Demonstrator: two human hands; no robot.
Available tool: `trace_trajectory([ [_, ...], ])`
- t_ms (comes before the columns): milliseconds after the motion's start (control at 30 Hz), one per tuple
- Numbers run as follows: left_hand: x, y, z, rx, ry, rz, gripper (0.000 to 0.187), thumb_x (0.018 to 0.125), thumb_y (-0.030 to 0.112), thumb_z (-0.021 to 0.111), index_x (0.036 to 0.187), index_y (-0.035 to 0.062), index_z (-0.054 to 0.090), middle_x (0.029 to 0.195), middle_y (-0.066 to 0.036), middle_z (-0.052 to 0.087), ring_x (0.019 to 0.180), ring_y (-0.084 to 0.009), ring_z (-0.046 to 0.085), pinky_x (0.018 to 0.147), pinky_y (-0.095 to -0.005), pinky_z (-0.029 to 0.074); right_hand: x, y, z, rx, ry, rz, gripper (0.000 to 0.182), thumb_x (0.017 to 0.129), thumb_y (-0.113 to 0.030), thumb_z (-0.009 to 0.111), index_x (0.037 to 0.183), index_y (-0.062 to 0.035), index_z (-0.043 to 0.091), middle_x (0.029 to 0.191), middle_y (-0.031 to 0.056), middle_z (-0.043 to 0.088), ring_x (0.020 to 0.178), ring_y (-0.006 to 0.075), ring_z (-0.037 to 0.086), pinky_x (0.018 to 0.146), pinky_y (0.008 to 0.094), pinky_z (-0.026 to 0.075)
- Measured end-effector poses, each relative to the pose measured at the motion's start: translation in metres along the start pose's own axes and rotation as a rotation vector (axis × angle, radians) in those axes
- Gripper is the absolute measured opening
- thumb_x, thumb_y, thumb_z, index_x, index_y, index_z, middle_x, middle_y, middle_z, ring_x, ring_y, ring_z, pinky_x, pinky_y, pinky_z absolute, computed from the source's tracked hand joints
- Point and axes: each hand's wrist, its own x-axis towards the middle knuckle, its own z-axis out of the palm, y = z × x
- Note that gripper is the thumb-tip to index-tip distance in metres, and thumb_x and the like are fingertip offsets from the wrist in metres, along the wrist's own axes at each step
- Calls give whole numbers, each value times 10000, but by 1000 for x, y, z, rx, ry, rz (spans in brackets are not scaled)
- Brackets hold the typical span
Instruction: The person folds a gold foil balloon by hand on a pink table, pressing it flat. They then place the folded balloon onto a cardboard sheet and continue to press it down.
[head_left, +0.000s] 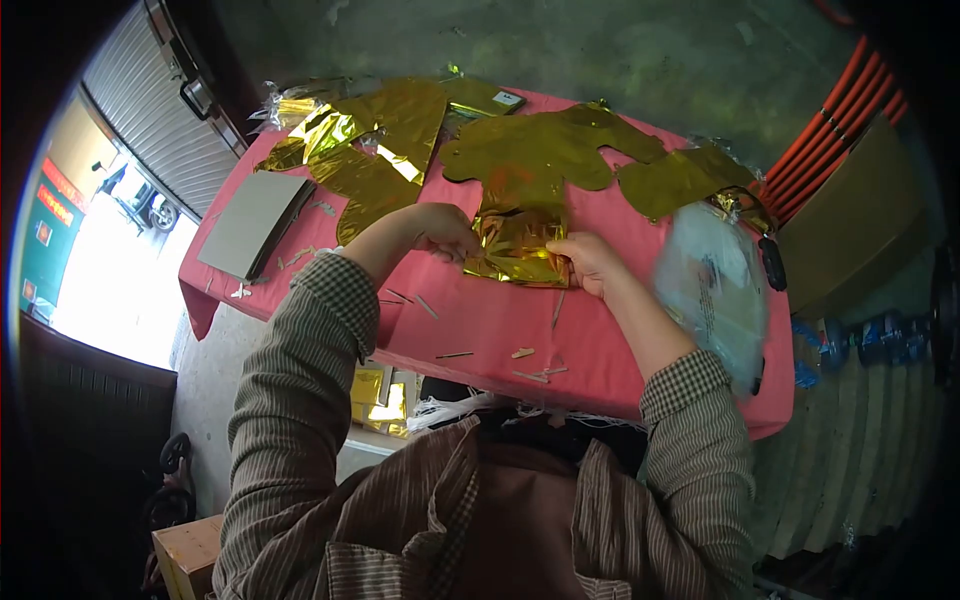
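A gold foil sheet [525, 235] lies near the middle of the pink-covered table, its near end folded and crinkled. My left hand [445, 232] is closed on the left edge of that end. On the right edge, my right hand [588, 260] pinches the foil between thumb and fingers. Beyond my hands the foil runs into a wide, wavy-edged gold shape [540, 150]. Further gold foil pieces [395, 130] spread over the table's far left, and another gold piece [675, 180] lies to the right.
A grey board stack [255, 222] sits at the left of the pink tablecloth [420, 335]. Clear plastic bags [710, 290] lie at the right. Several small strips [428, 306] are scattered near the front edge. A cardboard box [190, 550] stands on the floor at lower left.
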Motion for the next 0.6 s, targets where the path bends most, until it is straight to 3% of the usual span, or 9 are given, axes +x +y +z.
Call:
trace_trajectory([
  [67,5,-1,-4,-3,-49,-31,154,779,151,676,801,9,623,672,-64,611,553,-117,598,454,-211,447,5,4,-3,-16,17,-24,78,847,-105,545,793,-48,546,642,25,566,508,103,525,414,241,411],
  [167,7,-1,-6,-28,-61,-69,164,782,153,675,802,3,614,674,-71,608,546,-122,596,453,-207,446,15,8,-8,-3,16,-19,78,797,-57,570,805,15,542,714,88,580,550,165,569,431,293,456],
  [267,3,-7,-5,-97,-76,-9,172,789,151,669,799,-9,606,688,-72,610,548,-122,597,457,-198,444,16,9,-7,0,54,-9,68,789,-42,564,788,17,529,690,91,564,534,167,553,416,291,439],
  [367,-7,-15,5,-257,43,103,186,794,149,665,835,-13,583,664,-72,598,520,-116,586,447,-200,440,12,8,-6,-5,44,-12,59,784,-33,560,786,16,527,692,98,560,531,169,549,415,289,430],
  [433,-17,-19,18,-92,360,328,243,796,143,649,956,-15,556,783,-103,612,639,-168,617,556,-259,492,11,9,-5,32,54,-35,52,784,-29,556,788,13,527,691,96,557,529,165,547,411,281,422],
  [467,-19,-23,28,-92,358,327,243,796,143,649,956,-15,556,783,-103,612,639,-168,617,556,-259,492,11,10,-5,33,55,-33,52,784,-29,556,788,13,527,691,96,557,529,165,547,411,281,422],
  [533,-23,-27,51,446,929,842,332,800,141,630,1079,2,516,968,-126,596,860,-249,606,737,-346,496,13,11,-5,32,69,-41,47,786,-27,550,802,14,532,693,94,558,529,167,552,408,283,420],
  [567,-35,-23,56,582,783,867,385,815,143,599,1162,14,495,1170,-142,530,1124,-314,485,945,-404,397,14,12,-5,30,68,-39,47,786,-27,550,802,14,532,693,94,558,529,167,552,408,283,420],
  [600,-36,-22,61,580,785,867,385,815,143,599,1162,14,495,1170,-142,530,1124,-314,485,945,-404,397,14,12,-6,38,64,-38,51,789,-29,549,813,15,536,697,94,560,540,168,559,421,289,437],
])
